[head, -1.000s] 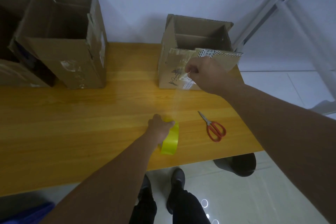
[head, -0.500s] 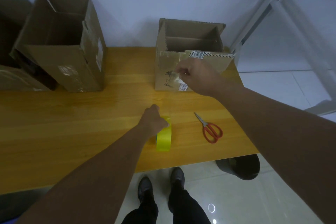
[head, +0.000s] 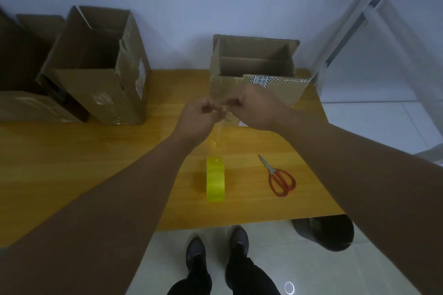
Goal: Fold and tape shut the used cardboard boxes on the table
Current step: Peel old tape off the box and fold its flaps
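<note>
The left hand (head: pixel 201 115) has left the tape roll (head: pixel 215 178) and risen to meet the right hand (head: pixel 257 110). Both seem to pinch the clear strip (head: pixel 217 141) drawn from the roll. The open box (head: pixel 287 91) stands at their 12 o'clock and the scissors (head: pixel 279 178) at 5 o'clock, so cutting probably comes next.

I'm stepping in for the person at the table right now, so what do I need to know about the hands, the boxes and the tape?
Left hand: pinches the upper end of the clear tape strip.
Right hand: pinches the same end, in front of the small box.
Tape roll: stands on edge on the table, with the strip uncut from it. The scissors lie to its right, with no hand on them.
Done: a strip is drawn out.
Left: the small box and large box are both open on top. Fold their flaps, cut the strip and tape them shut.
</note>
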